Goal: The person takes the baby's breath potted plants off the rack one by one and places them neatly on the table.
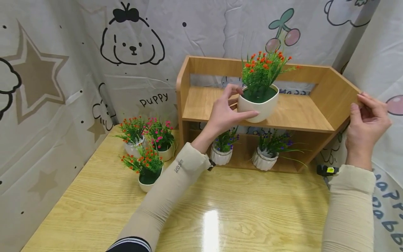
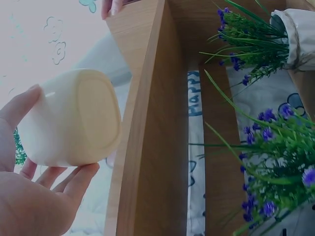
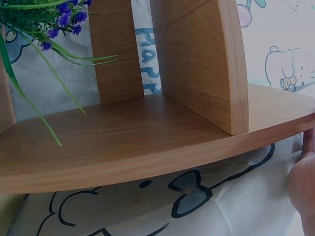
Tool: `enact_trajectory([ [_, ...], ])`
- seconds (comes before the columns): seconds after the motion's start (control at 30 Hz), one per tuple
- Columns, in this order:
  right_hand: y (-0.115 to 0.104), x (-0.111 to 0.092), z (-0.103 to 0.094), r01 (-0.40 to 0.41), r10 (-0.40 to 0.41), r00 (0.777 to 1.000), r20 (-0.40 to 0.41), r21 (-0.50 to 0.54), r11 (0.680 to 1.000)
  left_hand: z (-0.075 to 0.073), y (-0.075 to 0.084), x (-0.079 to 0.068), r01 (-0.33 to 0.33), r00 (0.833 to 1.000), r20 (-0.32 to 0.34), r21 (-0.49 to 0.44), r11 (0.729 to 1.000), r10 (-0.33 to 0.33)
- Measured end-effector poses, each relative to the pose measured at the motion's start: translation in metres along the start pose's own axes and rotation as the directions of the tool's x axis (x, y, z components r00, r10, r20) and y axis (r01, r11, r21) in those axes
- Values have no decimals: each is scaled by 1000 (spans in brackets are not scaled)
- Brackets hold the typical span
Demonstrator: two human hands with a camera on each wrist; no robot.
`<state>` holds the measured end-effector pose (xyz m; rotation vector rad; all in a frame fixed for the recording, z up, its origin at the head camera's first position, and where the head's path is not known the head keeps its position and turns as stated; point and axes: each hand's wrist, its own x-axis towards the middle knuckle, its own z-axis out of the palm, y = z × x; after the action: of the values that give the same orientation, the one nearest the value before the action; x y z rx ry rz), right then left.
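Observation:
My left hand (image 1: 225,110) grips a white flowerpot (image 1: 262,106) with orange flowers (image 1: 262,64) and green leaves. In the head view the pot appears in front of the upper board of a wooden shelf (image 1: 204,101). The left wrist view shows the pot's underside (image 2: 98,115), with the fingers and thumb around its sides. At the shelf's right side panel (image 1: 338,94), my right hand (image 1: 368,122) pinches the panel's edge with curled fingers. Only a little of that hand (image 3: 302,182) enters the right wrist view.
Two ribbed white pots with purple flowers, a left one (image 1: 221,155) and a right one (image 1: 265,159), stand in the lower compartment. Left of the shelf, several potted plants with orange flowers (image 1: 148,159) and pink flowers (image 1: 160,133) stand on the wooden table (image 1: 252,206). Printed curtains (image 1: 132,80) hang behind.

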<state>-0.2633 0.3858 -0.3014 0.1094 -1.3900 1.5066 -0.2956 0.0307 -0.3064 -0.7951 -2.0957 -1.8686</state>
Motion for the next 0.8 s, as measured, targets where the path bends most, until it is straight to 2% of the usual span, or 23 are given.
enact_trajectory([
  [0.33, 1, 1, 1, -7, 8, 1000, -15, 78, 997, -30, 11, -23, -23, 1000, -6, 18, 1000, 23],
  [0.47, 1, 0, 1, -11, 12, 1000, -17, 44, 999, -44, 15, -32, -21, 1000, -18, 51, 998, 22],
  [0.63, 1, 1, 1, -11, 11, 1000, -15, 20, 1000, -64, 18, -45, -34, 999, -38, 57, 998, 37],
  [0.8, 0, 1, 0, -12, 13, 1000, -11, 70, 997, -88, 17, -65, -18, 998, -55, 84, 996, 22],
])
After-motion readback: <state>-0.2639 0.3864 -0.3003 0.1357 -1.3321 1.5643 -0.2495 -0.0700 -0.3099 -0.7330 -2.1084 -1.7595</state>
